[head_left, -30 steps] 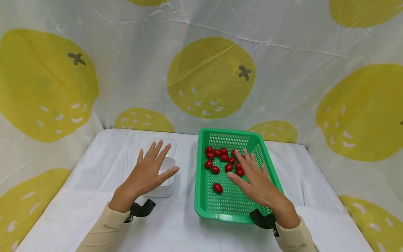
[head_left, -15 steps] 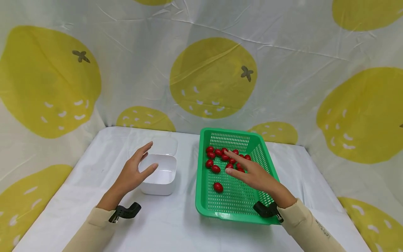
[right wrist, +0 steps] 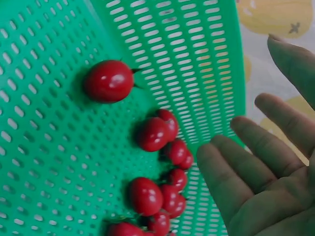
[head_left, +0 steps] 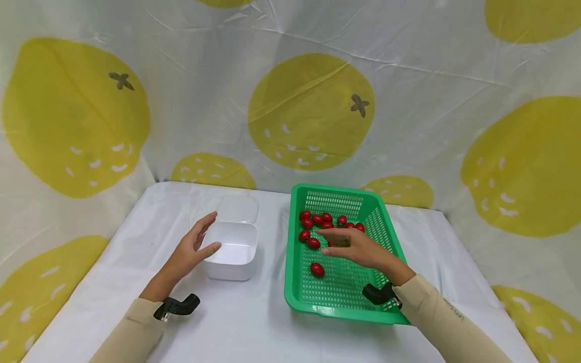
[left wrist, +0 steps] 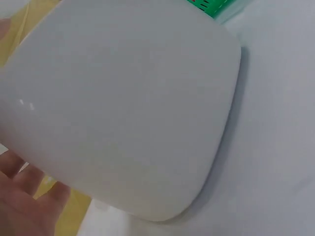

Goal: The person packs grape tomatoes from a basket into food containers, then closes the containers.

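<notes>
My left hand (head_left: pixel 188 254) is beside the left wall of a white square container (head_left: pixel 230 272), fingers relaxed, thumb near its rim. Whether it touches the container I cannot tell. The left wrist view shows the container's wall (left wrist: pixel 133 108) close up, with the left fingers (left wrist: pixel 29 179) at lower left. Over the green basket (head_left: pixel 290 262), my right hand (head_left: pixel 363 249) hovers with fingers extended, holding nothing. Several red cherry tomatoes (head_left: pixel 317 269) lie in the basket. The right wrist view shows the tomatoes (right wrist: pixel 109 81) apart from the right hand (right wrist: pixel 266 187).
A clear lid (head_left: pixel 238 209) lies flat behind the white container. A white cloth (head_left: pixel 254 322) covers the table. Behind it hangs a curtain (head_left: pixel 195 111) printed with yellow lemons.
Both hands have gone from spread fingers, palms down, to sideways and relaxed. The left hand has moved off from above the container to its left side. The tomatoes have stayed in the basket.
</notes>
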Tool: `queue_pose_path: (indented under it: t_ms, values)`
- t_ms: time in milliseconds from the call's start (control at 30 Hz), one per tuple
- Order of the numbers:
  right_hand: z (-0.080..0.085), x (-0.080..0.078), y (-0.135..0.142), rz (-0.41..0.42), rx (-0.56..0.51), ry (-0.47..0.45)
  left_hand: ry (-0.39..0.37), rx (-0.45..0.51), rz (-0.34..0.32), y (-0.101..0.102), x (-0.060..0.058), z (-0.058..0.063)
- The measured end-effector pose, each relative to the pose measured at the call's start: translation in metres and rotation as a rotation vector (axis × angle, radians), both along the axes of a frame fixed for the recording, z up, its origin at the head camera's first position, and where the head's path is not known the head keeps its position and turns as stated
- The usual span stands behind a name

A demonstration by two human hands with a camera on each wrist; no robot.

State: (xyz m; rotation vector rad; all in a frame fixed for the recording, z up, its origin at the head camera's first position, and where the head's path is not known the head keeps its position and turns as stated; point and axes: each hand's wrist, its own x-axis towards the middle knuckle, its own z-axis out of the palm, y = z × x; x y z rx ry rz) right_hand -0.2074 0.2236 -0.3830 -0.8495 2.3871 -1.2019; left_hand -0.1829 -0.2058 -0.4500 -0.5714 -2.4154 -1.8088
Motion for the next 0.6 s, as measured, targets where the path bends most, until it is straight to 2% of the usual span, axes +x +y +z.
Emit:
queue_pose_path:
  t_ms: [133,267,433,600]
  values:
    - [-0.007,-0.005,0.001,0.011,-0.011,-0.052,-0.048,0.134,-0.068,-0.003,-0.001,-0.010]
    - [-0.016,-0.008,0.002,0.022,-0.032,-0.096,-0.083,0.213,-0.101,-0.003,0.001,-0.020]
    - [-0.022,-0.010,0.001,0.024,0.010,-0.084,-0.105,0.247,-0.132,-0.003,0.004,-0.029]
    - [-0.026,-0.011,-0.002,0.060,0.063,-0.046,-0.106,0.268,-0.147,-0.002,0.005,-0.032]
